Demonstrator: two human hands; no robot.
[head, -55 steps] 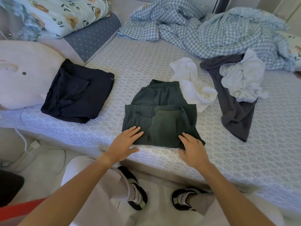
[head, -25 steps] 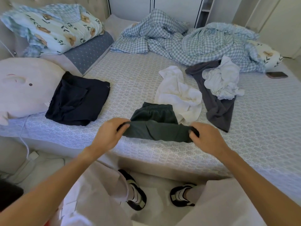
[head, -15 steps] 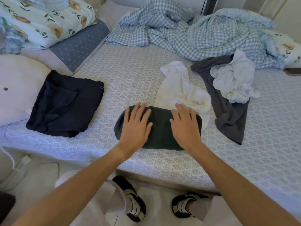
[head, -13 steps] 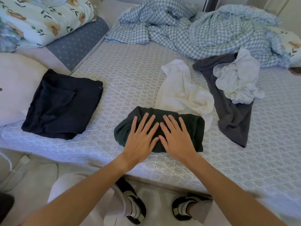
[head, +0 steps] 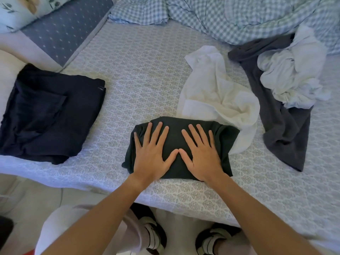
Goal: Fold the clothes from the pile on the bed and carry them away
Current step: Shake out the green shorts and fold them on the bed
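Head view, the only one: the dark green garment (head: 181, 144) is taken as the landmark. It lies folded into a compact rectangle near the front edge of the bed (head: 143, 74) and is pressed flat from above. The left hand (head: 152, 150) and right hand (head: 201, 151) are laid on it palms down, fingers straight and spread, thumbs nearly touching; nothing is gripped.

Progress, as judged: 2 items are folded, the green one under the hands and a navy garment (head: 49, 116) well to its left. The green fold looks finished bar the smoothing. Nothing appears to be carried away yet.

Left to do, approx. 3 items: a white garment (head: 217, 94) crumpled just behind and right of the green one, touching its far right corner; a dark grey garment (head: 281, 129) further right, spread loose; a pale crumpled garment (head: 290, 76) lying on the grey one's far end.

Also counted: 1 checked duvet (head: 230, 15) bunched far behind, 2 pillows (head: 60, 30) far behind-left, 2 hands, 2 shoes (head: 154, 236) below the bed edge.
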